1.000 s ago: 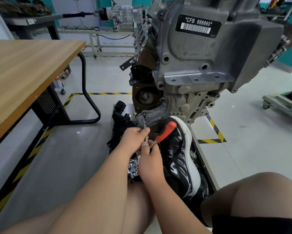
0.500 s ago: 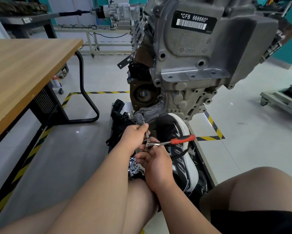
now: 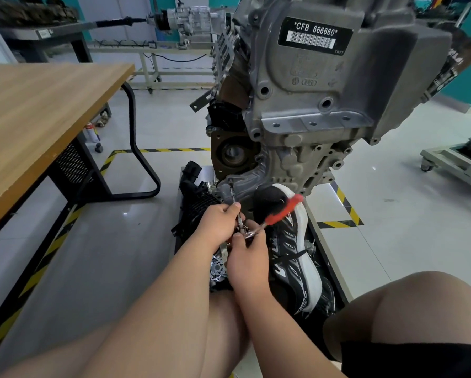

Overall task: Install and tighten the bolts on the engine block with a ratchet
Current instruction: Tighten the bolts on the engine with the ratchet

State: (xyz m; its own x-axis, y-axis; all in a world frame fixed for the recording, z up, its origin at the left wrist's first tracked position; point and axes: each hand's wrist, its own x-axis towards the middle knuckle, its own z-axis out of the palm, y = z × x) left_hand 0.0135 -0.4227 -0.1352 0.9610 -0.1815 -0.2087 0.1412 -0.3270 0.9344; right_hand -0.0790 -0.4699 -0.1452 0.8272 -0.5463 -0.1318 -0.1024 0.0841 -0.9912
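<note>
A grey engine block [image 3: 310, 105] stands upright on a stand in front of me, labelled CFB 666660. A ratchet with a red handle [image 3: 283, 211] carries a thin extension bar [image 3: 235, 205] that reaches up to a bolt point low on the block's left corner [image 3: 230, 184]. My left hand [image 3: 219, 222] pinches the extension bar near its lower end. My right hand [image 3: 245, 257] grips the ratchet at its head, the red handle sticking out up and to the right, blurred. The bolt itself is hidden by the tool's tip.
A wooden table [image 3: 38, 126] with a black frame fills the left. My black and white shoe [image 3: 291, 255] rests on the stand's base under the block. Black engine parts [image 3: 196, 197] and a toothed metal part [image 3: 218, 271] lie beside my hands. A wheeled cart [image 3: 452, 159] stands at right.
The ratchet's red handle swung from up-right to level at the right, then back up-right. Both hands kept their hold on the tool.
</note>
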